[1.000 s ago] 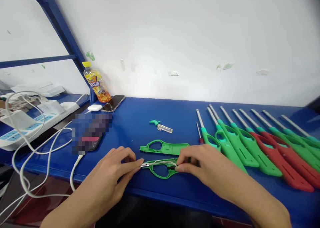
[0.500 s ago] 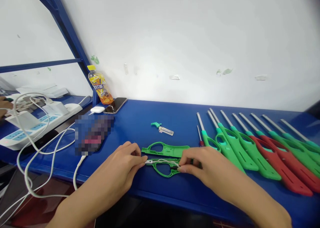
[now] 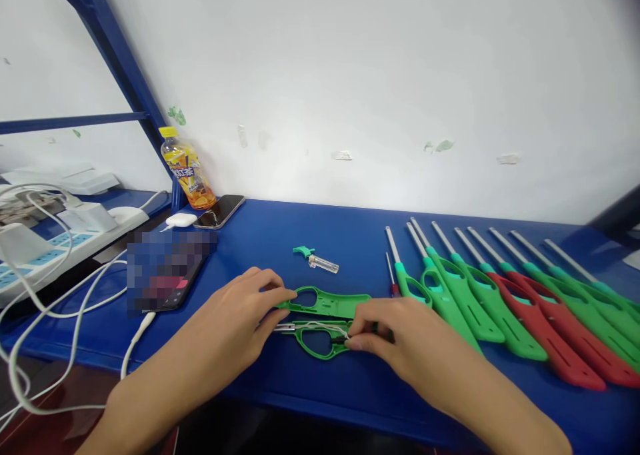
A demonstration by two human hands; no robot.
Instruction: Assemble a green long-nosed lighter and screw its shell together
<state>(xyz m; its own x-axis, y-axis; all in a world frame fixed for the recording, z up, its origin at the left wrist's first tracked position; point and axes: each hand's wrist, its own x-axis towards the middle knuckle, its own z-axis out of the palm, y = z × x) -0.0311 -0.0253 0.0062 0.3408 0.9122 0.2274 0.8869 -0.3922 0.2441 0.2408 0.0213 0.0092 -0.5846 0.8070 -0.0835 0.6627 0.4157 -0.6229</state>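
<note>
Two green lighter casing halves lie open on the blue table. My left hand (image 3: 250, 305) has its fingertips on the left end of the upper casing half (image 3: 340, 304), with thumb and index finger apart. A thin metal rod and pale wire lie along the lower casing half (image 3: 320, 354). My right hand (image 3: 387, 325) pinches the right part of this lower half near a small black piece (image 3: 341, 340); its fingers cover the rest. Behind them lie a teal trigger (image 3: 303, 250) and a clear fuel tank (image 3: 324, 264).
Several green and red long lighters (image 3: 505, 308) lie at the right beside a screwdriver (image 3: 393, 282). At the left are a drink bottle (image 3: 189, 172), a phone (image 3: 220, 211), a blurred-out phone (image 3: 175, 288), a white case (image 3: 181, 220), cables and a power strip (image 3: 55, 248).
My left hand has moved from the metal piece at the lower casing's left end to the upper half's end, its fingers parting. The view has shifted slightly.
</note>
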